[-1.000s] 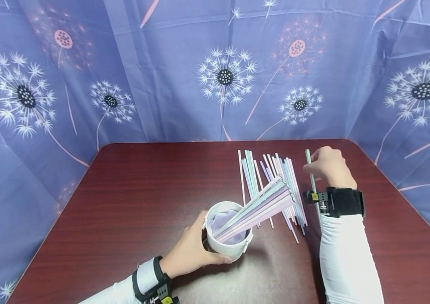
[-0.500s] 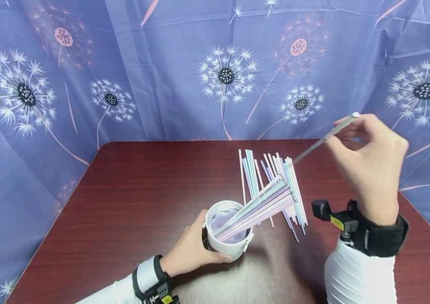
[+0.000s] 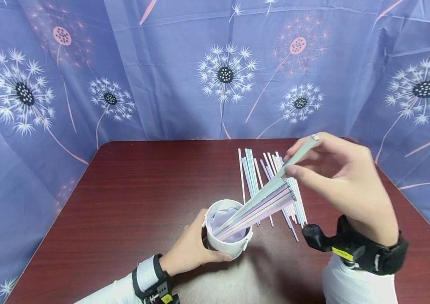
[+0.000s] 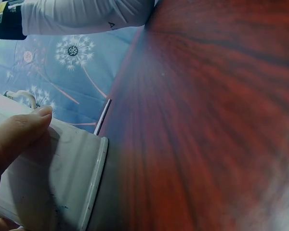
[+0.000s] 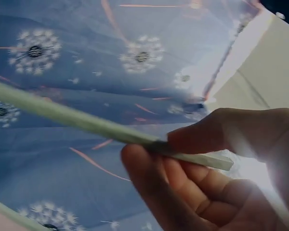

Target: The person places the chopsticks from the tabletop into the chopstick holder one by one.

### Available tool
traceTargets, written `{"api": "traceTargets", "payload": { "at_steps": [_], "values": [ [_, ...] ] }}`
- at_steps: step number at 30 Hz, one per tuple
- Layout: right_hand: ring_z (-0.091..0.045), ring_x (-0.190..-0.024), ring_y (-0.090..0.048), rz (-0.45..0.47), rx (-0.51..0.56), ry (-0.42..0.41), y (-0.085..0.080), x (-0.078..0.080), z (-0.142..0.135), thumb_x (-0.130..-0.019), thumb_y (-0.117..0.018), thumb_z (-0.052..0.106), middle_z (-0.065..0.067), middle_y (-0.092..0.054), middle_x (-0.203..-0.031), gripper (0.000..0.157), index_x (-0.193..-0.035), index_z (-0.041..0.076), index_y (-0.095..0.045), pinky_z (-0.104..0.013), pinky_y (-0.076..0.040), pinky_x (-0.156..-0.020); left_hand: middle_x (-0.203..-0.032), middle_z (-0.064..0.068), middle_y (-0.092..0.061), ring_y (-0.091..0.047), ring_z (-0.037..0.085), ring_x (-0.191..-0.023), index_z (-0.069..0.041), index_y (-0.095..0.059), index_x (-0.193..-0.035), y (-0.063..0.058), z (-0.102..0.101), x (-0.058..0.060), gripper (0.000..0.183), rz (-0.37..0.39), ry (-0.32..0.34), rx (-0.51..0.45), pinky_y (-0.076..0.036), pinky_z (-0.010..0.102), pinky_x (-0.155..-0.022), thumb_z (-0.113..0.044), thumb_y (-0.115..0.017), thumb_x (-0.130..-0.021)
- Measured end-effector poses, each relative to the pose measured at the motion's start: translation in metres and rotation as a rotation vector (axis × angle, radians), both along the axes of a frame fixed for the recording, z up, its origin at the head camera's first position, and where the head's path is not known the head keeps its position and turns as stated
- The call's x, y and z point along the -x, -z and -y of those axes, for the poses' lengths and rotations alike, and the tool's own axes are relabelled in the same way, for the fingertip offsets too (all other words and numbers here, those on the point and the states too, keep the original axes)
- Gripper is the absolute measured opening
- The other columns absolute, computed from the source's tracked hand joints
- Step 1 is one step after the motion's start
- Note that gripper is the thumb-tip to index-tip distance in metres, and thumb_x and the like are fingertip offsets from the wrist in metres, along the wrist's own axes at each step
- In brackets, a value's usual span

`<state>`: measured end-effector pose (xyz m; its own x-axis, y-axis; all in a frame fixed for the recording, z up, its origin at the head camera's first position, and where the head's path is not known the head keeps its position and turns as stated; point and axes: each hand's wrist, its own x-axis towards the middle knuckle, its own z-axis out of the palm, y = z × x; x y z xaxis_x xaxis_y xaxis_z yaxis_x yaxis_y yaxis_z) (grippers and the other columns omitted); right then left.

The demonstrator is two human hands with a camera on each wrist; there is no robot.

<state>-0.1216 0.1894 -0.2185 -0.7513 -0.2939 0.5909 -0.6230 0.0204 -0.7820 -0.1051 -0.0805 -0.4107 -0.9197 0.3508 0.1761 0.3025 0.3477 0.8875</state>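
Observation:
My left hand (image 3: pixel 192 249) grips a white bucket-like container (image 3: pixel 227 252) from the side, its thumb across the front. In the left wrist view the thumb lies along the container's wall (image 4: pixel 77 178). Several long pastel sticks (image 3: pixel 268 213) lean out of the container to the right, over a crumpled pale lilac lining (image 3: pixel 220 220). My right hand (image 3: pixel 342 173) pinches a pale green stick (image 3: pixel 301 153) near its upper end, between thumb and fingers. The right wrist view shows the green stick (image 5: pixel 82 118) slanting across. Its lower part overlaps the leaning bundle; where its tip ends I cannot tell.
Two loose groups of pastel sticks lie behind the container: a left group (image 3: pixel 249 169) and a right group (image 3: pixel 298 202), partly hidden by the bundle and right hand. The dark red wooden table (image 3: pixel 154 181) ends at a blue dandelion-print cloth (image 3: pixel 169 84).
My right hand has lifted the green stick off the table's right side, then brought it left and over the bundle in the container. The left hand and container have stayed in place.

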Motion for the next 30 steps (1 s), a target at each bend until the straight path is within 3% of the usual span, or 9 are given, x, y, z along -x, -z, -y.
{"api": "traceTargets", "payload": {
  "at_steps": [3, 6, 12, 16, 19, 27, 30],
  "values": [
    [-0.023, -0.078, -0.069, 0.023, -0.191, 0.058, 0.004, 0.005, 0.012, -0.08, -0.071, -0.01, -0.013, -0.067, -0.094, 0.024, -0.101, 0.002, -0.066, -0.027, -0.056, -0.066, -0.122, -0.018, -0.06, -0.059, 0.006, -0.114, -0.036, -0.04, -0.136, 0.015, 0.002, 0.005, 0.098, -0.013, -0.002, 0.023, -0.045, 0.034, -0.1, -0.045, -0.094, -0.055],
    [-0.02, -0.08, -0.07, 0.051, -0.335, 0.094, 0.009, 0.01, 0.022, -0.083, -0.073, -0.002, -0.003, -0.067, -0.096, 0.022, -0.097, 0.013, -0.066, -0.029, -0.056, -0.063, -0.122, -0.018, -0.061, -0.059, 0.006, -0.112, -0.038, -0.038, -0.136, 0.018, 0.004, 0.007, 0.097, -0.033, 0.004, 0.032, -0.046, 0.034, -0.098, -0.052, -0.091, -0.056],
    [-0.012, -0.083, -0.071, 0.042, -0.468, 0.078, 0.017, 0.02, 0.033, -0.083, -0.074, 0.003, 0.006, -0.069, -0.092, 0.021, -0.094, 0.019, -0.065, -0.028, -0.055, -0.063, -0.122, -0.016, -0.06, -0.059, 0.005, -0.111, -0.036, -0.037, -0.137, 0.017, 0.004, 0.007, 0.098, -0.059, 0.01, 0.04, -0.047, 0.033, -0.096, -0.048, -0.092, -0.057],
    [-0.009, -0.087, -0.07, 0.014, -0.48, 0.079, 0.019, 0.024, 0.035, -0.084, -0.074, 0.005, 0.006, -0.071, -0.092, 0.022, -0.1, 0.016, -0.065, -0.025, -0.056, -0.072, -0.122, -0.016, -0.06, -0.059, 0.005, -0.111, -0.035, -0.038, -0.137, 0.016, 0.004, 0.007, 0.097, -0.051, 0.014, 0.028, -0.047, 0.033, -0.097, -0.046, -0.092, -0.057],
    [-0.009, -0.091, -0.069, 0.008, -0.451, 0.127, 0.017, 0.023, 0.031, -0.085, -0.075, 0.008, 0.005, -0.071, -0.095, 0.021, -0.102, 0.016, -0.066, -0.022, -0.054, -0.08, -0.122, -0.018, -0.06, -0.059, 0.005, -0.113, -0.036, -0.039, -0.136, 0.016, 0.003, 0.007, 0.096, -0.03, 0.018, 0.018, -0.046, 0.033, -0.099, -0.046, -0.092, -0.057],
    [-0.013, -0.089, -0.068, -0.006, -0.387, 0.238, 0.009, 0.022, 0.016, -0.087, -0.074, 0.013, 0.001, -0.072, -0.098, 0.017, -0.103, 0.015, -0.069, -0.019, -0.052, -0.072, -0.124, -0.016, -0.06, -0.059, 0.007, -0.114, -0.034, -0.039, -0.137, 0.017, 0.003, 0.007, 0.097, -0.039, 0.026, 0.013, -0.046, 0.034, -0.099, -0.044, -0.093, -0.057],
    [-0.011, -0.085, -0.067, 0.004, -0.398, 0.337, 0.009, 0.028, 0.007, -0.088, -0.073, 0.019, 0.002, -0.071, -0.096, 0.015, -0.102, 0.017, -0.07, -0.017, -0.05, -0.072, -0.124, -0.015, -0.06, -0.059, 0.007, -0.114, -0.035, -0.038, -0.138, 0.018, 0.003, 0.007, 0.099, -0.04, 0.02, 0.021, -0.046, 0.035, -0.099, -0.044, -0.093, -0.056]
  ]
}}
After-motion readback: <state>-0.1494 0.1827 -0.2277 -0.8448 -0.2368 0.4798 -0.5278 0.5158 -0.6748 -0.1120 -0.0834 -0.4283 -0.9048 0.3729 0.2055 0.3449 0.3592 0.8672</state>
